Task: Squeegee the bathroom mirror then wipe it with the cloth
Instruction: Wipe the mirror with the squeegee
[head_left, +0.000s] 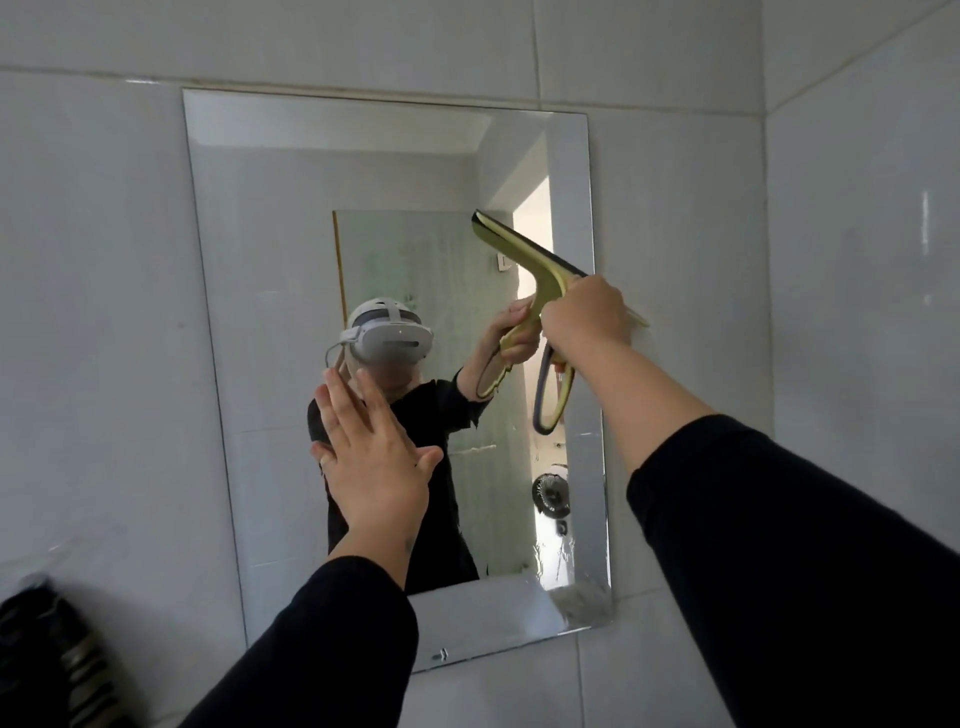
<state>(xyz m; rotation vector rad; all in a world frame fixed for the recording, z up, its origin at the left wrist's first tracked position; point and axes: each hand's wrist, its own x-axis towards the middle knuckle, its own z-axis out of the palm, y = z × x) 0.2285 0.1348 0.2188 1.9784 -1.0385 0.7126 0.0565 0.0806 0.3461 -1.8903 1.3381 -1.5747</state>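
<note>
A rectangular frameless mirror hangs on the white tiled wall. My right hand is shut on the handle of a yellow-green squeegee. Its black-edged blade lies tilted against the mirror's right side, at mid-height. My left hand is open and flat, with the fingers spread and pointing up, in front of the mirror's lower middle. Whether the palm touches the glass I cannot tell. Water drops and smears show at the mirror's lower right corner. No cloth is in view.
White tiled walls meet in a corner just right of the mirror. A dark ribbed object sits at the lower left edge. The mirror reflects a person with a white headset, an open doorway and a small fan.
</note>
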